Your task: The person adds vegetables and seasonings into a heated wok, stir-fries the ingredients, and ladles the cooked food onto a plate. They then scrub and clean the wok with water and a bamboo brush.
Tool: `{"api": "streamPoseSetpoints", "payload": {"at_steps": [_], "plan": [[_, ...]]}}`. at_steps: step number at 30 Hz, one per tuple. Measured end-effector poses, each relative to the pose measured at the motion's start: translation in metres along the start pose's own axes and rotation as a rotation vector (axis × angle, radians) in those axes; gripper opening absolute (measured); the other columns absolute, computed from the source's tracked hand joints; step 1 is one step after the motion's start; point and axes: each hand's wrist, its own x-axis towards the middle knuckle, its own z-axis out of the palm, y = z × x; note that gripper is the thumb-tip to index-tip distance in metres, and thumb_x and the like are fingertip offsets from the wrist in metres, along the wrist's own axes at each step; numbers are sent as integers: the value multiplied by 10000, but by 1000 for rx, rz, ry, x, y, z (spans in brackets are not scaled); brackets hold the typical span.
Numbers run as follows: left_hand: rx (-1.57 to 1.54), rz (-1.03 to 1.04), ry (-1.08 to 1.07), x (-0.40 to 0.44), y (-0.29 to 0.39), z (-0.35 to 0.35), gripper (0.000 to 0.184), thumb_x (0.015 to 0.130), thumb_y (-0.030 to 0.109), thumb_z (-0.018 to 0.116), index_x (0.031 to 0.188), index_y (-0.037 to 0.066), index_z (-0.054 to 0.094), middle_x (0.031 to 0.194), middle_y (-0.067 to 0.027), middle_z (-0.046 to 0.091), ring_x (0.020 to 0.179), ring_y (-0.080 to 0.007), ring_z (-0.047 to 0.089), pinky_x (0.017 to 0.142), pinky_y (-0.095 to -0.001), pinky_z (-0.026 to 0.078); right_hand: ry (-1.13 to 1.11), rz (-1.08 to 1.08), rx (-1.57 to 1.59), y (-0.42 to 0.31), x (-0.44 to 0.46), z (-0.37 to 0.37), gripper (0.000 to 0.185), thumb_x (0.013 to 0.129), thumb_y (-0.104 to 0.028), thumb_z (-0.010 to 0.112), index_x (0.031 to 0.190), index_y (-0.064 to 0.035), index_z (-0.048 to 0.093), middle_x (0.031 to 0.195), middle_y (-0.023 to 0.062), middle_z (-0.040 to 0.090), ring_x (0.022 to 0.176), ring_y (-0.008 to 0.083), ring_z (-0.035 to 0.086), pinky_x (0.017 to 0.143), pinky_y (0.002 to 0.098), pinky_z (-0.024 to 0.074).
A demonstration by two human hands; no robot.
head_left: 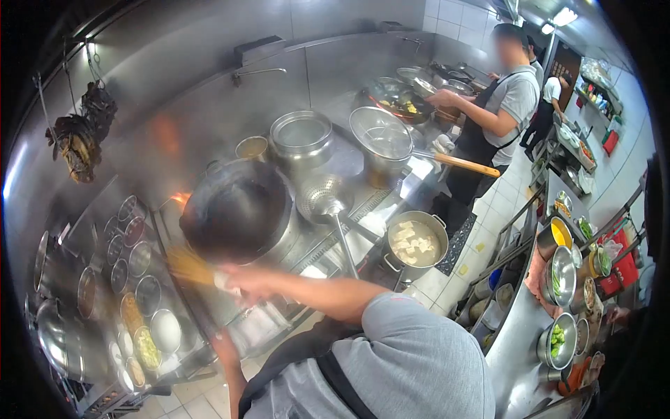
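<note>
My right hand (252,281) is closed around a bamboo wok brush (190,267), whose bristles fan out to the left just below the wok. Motion blurs the hand and the brush. The dark wok (237,209) sits on the range with its inside blurred, and an orange flame (181,199) burns at its left rim. My left hand (227,351) is lower down, at the front edge of the range; its fingers are too unclear to make out. A perforated ladle (324,199) lies to the right of the wok, its handle pointing toward me.
A pot of white cubes in liquid (415,241), a wooden-handled strainer (382,133) and a lidless metal pot (301,133) stand rightward. Seasoning containers (148,347) crowd the left. A co-worker (513,91) handles food farther along. Bowls of vegetables (558,340) line the right counter.
</note>
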Motion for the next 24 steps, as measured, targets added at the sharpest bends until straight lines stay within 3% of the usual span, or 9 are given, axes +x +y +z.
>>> {"api": "streamPoseSetpoints", "payload": {"at_steps": [2, 4, 8, 9, 12, 15, 19, 22, 24], "plan": [[-5, 34, 10, 5, -5, 4, 557, 959, 286, 651, 1338, -113, 571, 1334, -308, 623, 1229, -416, 581, 1089, -456, 409, 124, -119, -495, -57, -18, -24, 628, 925, -197, 594, 1532, -208, 433, 1128, 153, 692, 787, 231, 728, 582, 400, 600], [-22, 37, 19, 2, 9, 9, 535, 949, 286, 649, 1312, -102, 586, 1255, -302, 653, 1174, -400, 612, 1055, -443, 437, 377, -575, -1074, -50, 25, -81, 568, 895, -239, 642, 1451, -162, 556, 1196, 187, 724, 937, 342, 744, 765, 454, 607], [109, -177, -13, -34, 75, -15, 698, 951, 453, 653, 1345, -118, 577, 1222, -351, 668, 1165, -444, 654, 993, -485, 498, 234, 29, -1645, -83, 42, -171, 422, 906, -460, 648, 1061, -96, 798, 1105, 186, 756, 1045, 380, 721, 909, 475, 572], [255, -10, 163, -22, 53, -3, 733, 942, 516, 657, 1298, -122, 600, 1118, -337, 704, 1075, -466, 684, 937, -511, 520, 171, -39, -1688, -96, 50, -178, 412, 912, -446, 659, 1053, -86, 800, 1122, 177, 759, 1056, 368, 726, 916, 477, 573], [133, -132, 68, -24, 54, -4, 732, 915, 524, 681, 1297, -97, 608, 1153, -339, 695, 1126, -474, 670, 942, -531, 518, 588, 132, -1383, -82, 120, -240, 357, 961, -315, 594, 1163, -73, 759, 1134, 224, 746, 1122, 384, 706, 957, 490, 561], [120, -145, 76, -26, 51, -1, 699, 914, 497, 679, 1315, -71, 616, 1208, -340, 679, 1180, -481, 642, 977, -530, 507, 603, 48, -1230, -57, 174, -218, 378, 979, -293, 549, 1219, -58, 721, 1145, 243, 736, 1134, 402, 695, 965, 498, 558], [157, -176, 98, -22, 35, 4, 710, 916, 524, 656, 1330, -51, 617, 1220, -327, 682, 1197, -468, 637, 1013, -507, 498, 368, -15, -1311, -45, 135, -185, 417, 948, -342, 608, 1269, -84, 676, 1251, 232, 698, 1172, 414, 666, 998, 511, 533], [134, -248, 74, -23, 34, 5, 736, 913, 556, 649, 1325, -53, 619, 1220, -327, 681, 1199, -466, 636, 1010, -503, 498, 246, 9, -1461, -72, 100, -246, 454, 941, -443, 622, 1287, -157, 681, 1243, 187, 710, 1173, 383, 668, 987, 498, 530], [146, -232, 100, -22, 37, 6, 749, 910, 569, 652, 1324, -54, 617, 1221, -326, 681, 1194, -468, 638, 1001, -504, 502, 251, 135, -1441, -120, 106, -264, 508, 941, -493, 623, 1357, -203, 654, 1188, 184, 730, 1042, 314, 724, 810, 447, 590]]}}
